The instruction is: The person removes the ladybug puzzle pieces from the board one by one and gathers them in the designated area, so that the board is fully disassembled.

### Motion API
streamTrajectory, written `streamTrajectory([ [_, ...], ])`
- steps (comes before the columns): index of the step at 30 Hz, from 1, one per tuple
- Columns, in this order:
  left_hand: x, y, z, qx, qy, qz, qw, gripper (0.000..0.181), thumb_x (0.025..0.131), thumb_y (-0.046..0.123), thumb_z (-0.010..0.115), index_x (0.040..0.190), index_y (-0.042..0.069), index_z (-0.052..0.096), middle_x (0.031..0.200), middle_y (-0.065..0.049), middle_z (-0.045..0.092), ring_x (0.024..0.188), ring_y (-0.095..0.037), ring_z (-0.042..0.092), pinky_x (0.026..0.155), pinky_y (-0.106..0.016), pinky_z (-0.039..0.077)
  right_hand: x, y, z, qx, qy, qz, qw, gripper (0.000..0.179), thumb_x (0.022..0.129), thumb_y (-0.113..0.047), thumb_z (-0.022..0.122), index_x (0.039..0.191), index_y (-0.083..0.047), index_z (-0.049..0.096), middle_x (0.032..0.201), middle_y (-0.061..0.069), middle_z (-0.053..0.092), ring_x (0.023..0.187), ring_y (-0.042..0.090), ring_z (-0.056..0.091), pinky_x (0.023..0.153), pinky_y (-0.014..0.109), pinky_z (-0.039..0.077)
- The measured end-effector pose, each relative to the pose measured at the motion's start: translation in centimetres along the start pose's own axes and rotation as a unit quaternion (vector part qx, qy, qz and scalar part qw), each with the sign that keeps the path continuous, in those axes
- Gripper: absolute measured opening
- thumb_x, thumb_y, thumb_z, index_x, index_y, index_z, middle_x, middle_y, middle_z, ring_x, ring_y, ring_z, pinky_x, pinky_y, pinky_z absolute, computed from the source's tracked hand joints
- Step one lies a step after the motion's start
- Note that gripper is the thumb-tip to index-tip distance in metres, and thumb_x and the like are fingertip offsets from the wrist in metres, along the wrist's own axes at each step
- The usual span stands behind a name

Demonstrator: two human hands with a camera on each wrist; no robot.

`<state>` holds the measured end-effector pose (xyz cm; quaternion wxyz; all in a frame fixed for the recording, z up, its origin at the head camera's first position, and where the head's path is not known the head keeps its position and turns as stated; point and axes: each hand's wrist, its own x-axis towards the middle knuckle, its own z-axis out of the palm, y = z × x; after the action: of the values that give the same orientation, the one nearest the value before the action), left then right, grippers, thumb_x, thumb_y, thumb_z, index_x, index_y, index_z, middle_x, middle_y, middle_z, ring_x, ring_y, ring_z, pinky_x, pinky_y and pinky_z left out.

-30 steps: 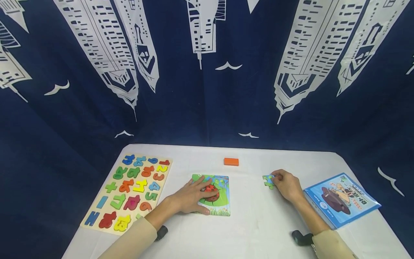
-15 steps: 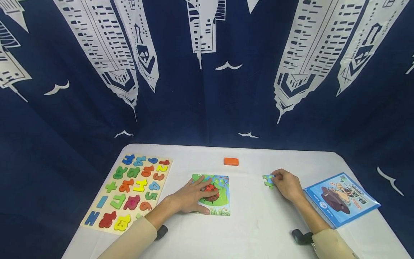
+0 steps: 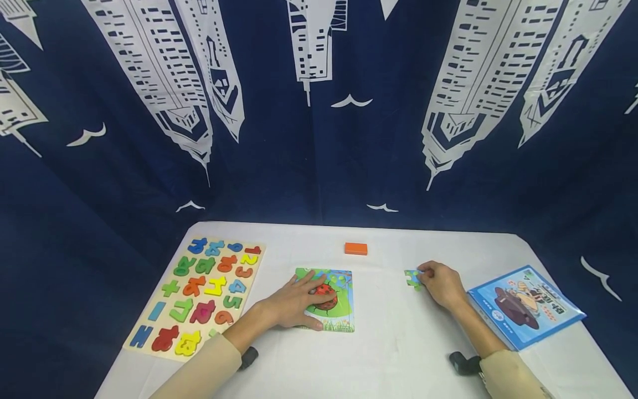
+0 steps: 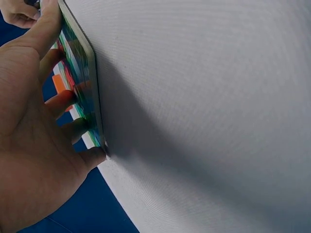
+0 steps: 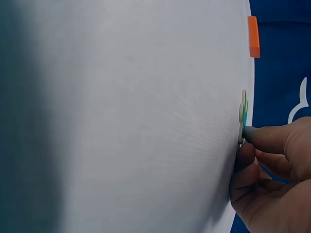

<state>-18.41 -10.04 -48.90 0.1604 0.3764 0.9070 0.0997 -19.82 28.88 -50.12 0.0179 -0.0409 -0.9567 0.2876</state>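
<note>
My left hand (image 3: 293, 303) lies with spread fingers on a square ladybug jigsaw puzzle (image 3: 344, 321) at the middle of the table. The palm and fingers cover the puzzle's left part. In the left wrist view, the fingertips touch the picture and the thumb lies along the near edge of the puzzle (image 4: 92, 73). To the right, my right hand (image 3: 442, 285) pinches a small green and blue puzzle piece (image 3: 411, 277) between thumb and fingers. The right wrist view shows this piece (image 5: 244, 114) edge-on, low over or on the white cloth; contact cannot be made out.
A wooden board (image 3: 164, 288) of colourful number pieces lies at the left. An orange block (image 3: 356, 249) sits beyond the puzzle. At the right lies a blue picture box or book (image 3: 528, 307), beside the right forearm. A dark blue patterned curtain (image 3: 319, 155) hangs behind the white table (image 3: 389, 360).
The right hand seems to shift very slightly on the puzzle piece, whose visible lower part looks a little different. The left hand stays on the puzzle.
</note>
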Motion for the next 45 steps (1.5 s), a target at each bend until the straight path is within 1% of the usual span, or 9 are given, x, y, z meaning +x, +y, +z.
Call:
streamTrajectory([
  [12,-0.1,0.0,0.0,0.001,0.002,0.0,1.0,0.077,0.087,0.066,0.062,0.155,0.041,0.037,0.169,-0.002,0.014,0.156,-0.032,0.007,0.121,-0.06,0.016,0.0,0.0,0.1,0.003,-0.005,0.005,1.0,0.025,0.096,-0.012,0.064,0.117,0.0,0.069,0.091,0.011,0.066,0.078,0.022,0.059,0.061,0.029,0.045],
  [20,-0.1,0.0,-0.1,0.007,-0.003,-0.001,1.0,0.078,0.088,0.067,0.061,0.156,0.041,0.034,0.169,-0.002,0.013,0.156,-0.032,0.007,0.121,-0.061,0.015,-0.1,0.2,0.1,-0.002,0.006,0.003,1.0,0.024,0.096,-0.014,0.064,0.116,-0.001,0.069,0.094,0.013,0.068,0.081,0.024,0.062,0.063,0.03,0.046],
  [27,-0.2,0.1,-0.1,0.016,-0.005,-0.005,0.9999,0.079,0.088,0.067,0.061,0.156,0.04,0.034,0.169,-0.003,0.014,0.156,-0.032,0.008,0.121,-0.06,0.016,-0.1,0.2,0.3,0.002,0.001,0.007,1.0,0.025,0.096,-0.014,0.064,0.116,0.0,0.069,0.092,0.013,0.068,0.079,0.023,0.062,0.063,0.031,0.049],
  [31,-0.2,0.1,-0.1,0.012,0.0,-0.004,0.9999,0.079,0.088,0.065,0.063,0.156,0.039,0.035,0.169,-0.003,0.016,0.155,-0.033,0.009,0.121,-0.061,0.016,-0.2,-0.1,0.3,0.003,0.02,0.01,0.9998,0.026,0.097,-0.017,0.062,0.115,0.001,0.069,0.096,0.019,0.07,0.081,0.027,0.066,0.064,0.036,0.053],
  [34,-0.1,0.2,0.0,0.013,0.007,-0.004,0.9999,0.078,0.087,0.064,0.064,0.156,0.038,0.037,0.168,-0.003,0.019,0.155,-0.033,0.01,0.121,-0.061,0.017,-0.4,-0.7,0.3,0.015,0.04,0.014,0.999,0.028,0.1,-0.02,0.058,0.115,0.001,0.068,0.098,0.02,0.071,0.079,0.027,0.067,0.061,0.035,0.053],
  [36,-0.1,0.2,0.1,0.014,0.01,-0.005,0.9998,0.078,0.087,0.064,0.065,0.155,0.038,0.038,0.168,-0.003,0.02,0.155,-0.033,0.011,0.12,-0.062,0.017,-0.6,-1.5,0.5,0.025,0.05,0.008,0.9984,0.028,0.1,-0.021,0.058,0.115,0.001,0.068,0.096,0.018,0.071,0.074,0.024,0.065,0.059,0.033,0.051],
  [37,-0.1,0.2,0.2,0.014,0.011,-0.005,0.9998,0.078,0.086,0.064,0.066,0.155,0.038,0.039,0.168,-0.003,0.02,0.155,-0.033,0.011,0.12,-0.061,0.017,-0.6,-2.0,0.7,0.033,0.048,0.003,0.9983,0.028,0.1,-0.02,0.058,0.115,0.001,0.068,0.094,0.017,0.071,0.072,0.022,0.064,0.058,0.032,0.05],
  [40,-0.1,0.1,0.3,0.01,0.016,-0.006,0.9998,0.079,0.085,0.064,0.067,0.154,0.038,0.04,0.168,-0.004,0.02,0.155,-0.033,0.012,0.121,-0.061,0.017,-0.8,-3.7,1.5,0.05,0.034,-0.026,0.9979,0.023,0.098,-0.017,0.06,0.113,-0.002,0.07,0.09,0.011,0.07,0.071,0.018,0.062,0.06,0.03,0.049],
  [45,0.1,0.1,0.3,-0.004,0.024,-0.009,0.9997,0.081,0.082,0.063,0.071,0.153,0.04,0.041,0.169,-0.008,0.012,0.155,-0.028,0.013,0.121,-0.059,0.018,-0.9,-6.8,3.2,0.072,-0.015,-0.076,0.9944,0.019,0.096,-0.018,0.064,0.111,-0.008,0.072,0.089,0.002,0.067,0.077,0.014,0.06,0.067,0.03,0.049],
])
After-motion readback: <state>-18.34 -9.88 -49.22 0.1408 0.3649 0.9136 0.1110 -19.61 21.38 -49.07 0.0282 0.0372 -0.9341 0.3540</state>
